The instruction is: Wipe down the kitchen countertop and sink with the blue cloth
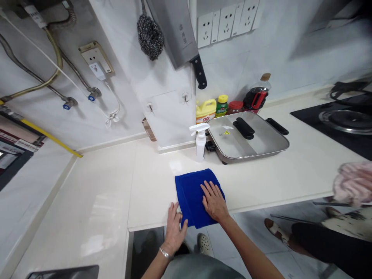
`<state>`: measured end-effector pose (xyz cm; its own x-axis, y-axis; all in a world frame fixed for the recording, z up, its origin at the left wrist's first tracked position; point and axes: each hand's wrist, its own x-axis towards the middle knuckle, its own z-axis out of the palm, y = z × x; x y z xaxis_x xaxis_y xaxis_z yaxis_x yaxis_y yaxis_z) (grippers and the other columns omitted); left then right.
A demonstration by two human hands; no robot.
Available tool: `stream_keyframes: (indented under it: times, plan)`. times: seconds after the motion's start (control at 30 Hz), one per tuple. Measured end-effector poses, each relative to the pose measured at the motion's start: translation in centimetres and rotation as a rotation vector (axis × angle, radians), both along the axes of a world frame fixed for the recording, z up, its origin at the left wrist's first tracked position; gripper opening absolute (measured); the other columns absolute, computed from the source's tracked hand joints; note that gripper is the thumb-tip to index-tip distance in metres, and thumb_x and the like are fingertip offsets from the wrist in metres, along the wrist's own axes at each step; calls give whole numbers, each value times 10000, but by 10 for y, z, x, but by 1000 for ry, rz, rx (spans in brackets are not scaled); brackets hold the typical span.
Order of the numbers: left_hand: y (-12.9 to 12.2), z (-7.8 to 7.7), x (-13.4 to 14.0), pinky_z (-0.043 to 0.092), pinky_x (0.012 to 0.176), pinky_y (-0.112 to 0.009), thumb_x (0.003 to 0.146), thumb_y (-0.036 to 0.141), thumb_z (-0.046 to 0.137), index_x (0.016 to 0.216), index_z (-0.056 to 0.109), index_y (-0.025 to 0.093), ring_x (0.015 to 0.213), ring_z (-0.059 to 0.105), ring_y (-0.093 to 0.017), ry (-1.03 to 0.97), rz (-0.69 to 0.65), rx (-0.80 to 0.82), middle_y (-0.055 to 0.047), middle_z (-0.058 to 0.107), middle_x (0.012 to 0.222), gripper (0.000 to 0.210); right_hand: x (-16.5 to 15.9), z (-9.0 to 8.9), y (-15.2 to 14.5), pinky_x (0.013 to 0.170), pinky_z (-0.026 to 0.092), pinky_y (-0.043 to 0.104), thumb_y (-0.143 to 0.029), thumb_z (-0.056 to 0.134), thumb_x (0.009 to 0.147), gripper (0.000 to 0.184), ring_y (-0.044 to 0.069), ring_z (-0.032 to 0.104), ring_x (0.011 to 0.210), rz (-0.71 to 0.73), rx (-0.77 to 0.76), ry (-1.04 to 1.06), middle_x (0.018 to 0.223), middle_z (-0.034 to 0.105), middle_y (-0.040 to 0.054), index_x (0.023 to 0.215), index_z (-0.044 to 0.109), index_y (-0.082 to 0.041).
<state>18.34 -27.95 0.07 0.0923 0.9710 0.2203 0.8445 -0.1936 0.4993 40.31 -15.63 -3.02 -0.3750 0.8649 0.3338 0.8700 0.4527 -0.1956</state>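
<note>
A folded blue cloth (190,193) lies on the white countertop, its near edge reaching the counter's front edge. My right hand (214,201) rests flat on the cloth's right part with fingers stretched out. At the cloth's lower left corner is my left hand (174,228), with a bracelet at its wrist. Its fingers are extended and apart, touching or just beside the cloth's edge. Behind the cloth stands a white spray bottle (200,145), upright. To the right of the bottle sits an electric pan (250,135) with a glass lid and black handles.
A yellow jug (206,110), a green jar (222,105), a red-lidded jar (235,107) and a dark bottle (257,95) line the wall. A cleaver (181,35) and a steel scrubber (150,37) hang above. A cooktop (345,120) is at right, with another person (319,238) nearby.
</note>
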Motion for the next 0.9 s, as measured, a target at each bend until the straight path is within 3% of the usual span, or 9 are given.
stream_keyframes:
  times: [0.07,0.13,0.2,0.27,0.37,0.47,0.7,0.8,0.9]
  plan:
    - [-9,8,-9,367,1168,-587,942,222,489,945,578,195,1501,259,-286,-23,-135,-50,-145,445,1531,93,13,2,5,1202,250,489,-223,399,961,526,280,204,1478,38,-6,-26,1589,303,71,1481,436,-150]
    - [-16,16,-28,352,1184,-562,944,222,474,925,600,209,1467,341,-259,-37,-187,-85,-113,502,1493,128,26,4,9,1212,210,516,-226,403,956,525,281,239,1465,70,-11,-52,1576,331,68,1474,447,-160]
    - [-18,23,-56,346,1187,-550,962,244,443,949,620,218,1434,398,-242,-49,-45,-81,-102,542,1455,180,33,8,13,1220,149,554,-233,402,954,511,289,277,1447,85,-16,-74,1546,385,76,1454,476,-160]
    - [-16,24,-89,356,1178,-538,981,297,428,1107,620,211,1423,413,-239,-34,154,-53,-121,544,1444,246,32,13,16,1220,120,572,-272,409,963,510,308,279,1443,61,-25,-88,1528,408,111,1447,480,-129]
    - [-13,17,-137,208,1219,-591,985,364,410,1326,548,143,1469,331,-290,113,382,-25,-171,483,1496,429,14,17,13,1188,126,639,-388,448,970,592,372,182,1469,-27,-58,-95,1580,308,132,1514,387,-160]
    - [-15,7,-167,175,1210,-615,990,406,363,1421,483,77,1501,230,-349,240,572,-83,-204,391,1557,555,-15,20,0,1124,80,751,-499,503,949,676,448,64,1474,-99,-107,-116,1630,165,112,1550,312,-256]
    - [-17,-1,-172,153,1222,-568,999,442,309,1511,393,135,1518,178,-325,337,658,-129,-137,330,1606,603,-96,35,-29,1106,-1,772,-552,503,946,770,500,-33,1455,-162,-268,-90,1627,46,190,1564,260,-163]
    - [-15,-1,-172,152,1223,-561,1001,449,291,1505,401,122,1515,183,-328,349,647,-124,-142,332,1604,611,-133,41,-35,1119,-17,758,-534,497,957,775,494,-38,1456,-57,-357,-57,1621,32,202,1564,239,-125]
    - [-14,-2,-172,155,1222,-556,1000,458,282,1500,408,116,1516,184,-324,353,647,-122,-147,335,1602,619,-149,41,-38,1152,23,723,-479,439,997,692,454,-27,1472,86,-383,-21,1626,25,174,1566,235,-143]
